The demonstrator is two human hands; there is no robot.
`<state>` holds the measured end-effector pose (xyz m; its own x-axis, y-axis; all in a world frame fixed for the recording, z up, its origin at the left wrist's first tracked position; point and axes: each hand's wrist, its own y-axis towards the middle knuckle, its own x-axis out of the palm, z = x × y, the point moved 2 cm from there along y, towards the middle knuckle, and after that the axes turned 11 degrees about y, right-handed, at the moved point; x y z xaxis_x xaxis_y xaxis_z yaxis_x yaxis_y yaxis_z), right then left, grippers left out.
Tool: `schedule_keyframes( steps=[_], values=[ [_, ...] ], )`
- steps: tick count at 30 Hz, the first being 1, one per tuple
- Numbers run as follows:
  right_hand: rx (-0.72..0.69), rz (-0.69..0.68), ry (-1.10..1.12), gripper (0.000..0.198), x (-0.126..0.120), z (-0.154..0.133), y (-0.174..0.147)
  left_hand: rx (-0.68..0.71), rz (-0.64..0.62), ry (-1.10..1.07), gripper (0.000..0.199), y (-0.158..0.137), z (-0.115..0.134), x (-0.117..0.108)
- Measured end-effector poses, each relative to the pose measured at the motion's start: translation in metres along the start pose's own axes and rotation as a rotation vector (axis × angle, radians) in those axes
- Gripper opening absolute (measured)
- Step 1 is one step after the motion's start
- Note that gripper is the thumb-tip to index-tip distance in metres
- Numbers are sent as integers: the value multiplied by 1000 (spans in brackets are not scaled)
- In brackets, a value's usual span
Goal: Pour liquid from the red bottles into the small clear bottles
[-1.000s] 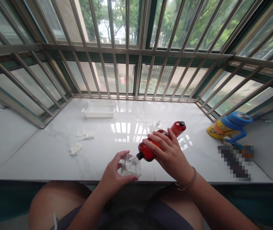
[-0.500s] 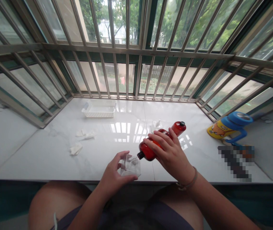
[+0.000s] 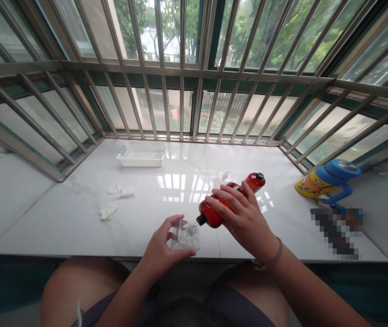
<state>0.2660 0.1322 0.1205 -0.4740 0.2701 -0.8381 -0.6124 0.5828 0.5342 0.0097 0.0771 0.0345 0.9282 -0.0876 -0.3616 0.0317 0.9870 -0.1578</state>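
My right hand [image 3: 240, 213] is wrapped round a red see-through bottle [image 3: 211, 212], tilted with its uncapped black neck down to the left. A thin clear stream seems to run from the neck into a small clear square container [image 3: 185, 236]. The fingers and thumb of my left hand [image 3: 165, 243] grip that container from its left side, near the counter's front edge. Ripples show inside it. Just behind my right hand is a second red bottle [image 3: 255, 182] with a black cap, its lower part hidden by my fingers.
A white plastic basket [image 3: 141, 156] sits at the back left of the white counter [image 3: 78, 227]. Crumpled white tissues [image 3: 108, 212] lie on the left, and a small clear packet [image 3: 226, 176] behind the bottles. On the right are a blue-and-yellow jug [image 3: 328, 179] and a blurred-out dark item [image 3: 335, 234].
The tilted bottle and my right hand have shifted very slightly to the right. My left hand and the clear container have stayed in place.
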Motion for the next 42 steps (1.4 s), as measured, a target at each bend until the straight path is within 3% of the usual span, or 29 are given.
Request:
schedule_keyframes(
  steps=[42],
  values=[
    [-36, 36, -39, 50, -7, 1, 4, 7, -53, 30, 90, 3, -10, 0]
  ],
)
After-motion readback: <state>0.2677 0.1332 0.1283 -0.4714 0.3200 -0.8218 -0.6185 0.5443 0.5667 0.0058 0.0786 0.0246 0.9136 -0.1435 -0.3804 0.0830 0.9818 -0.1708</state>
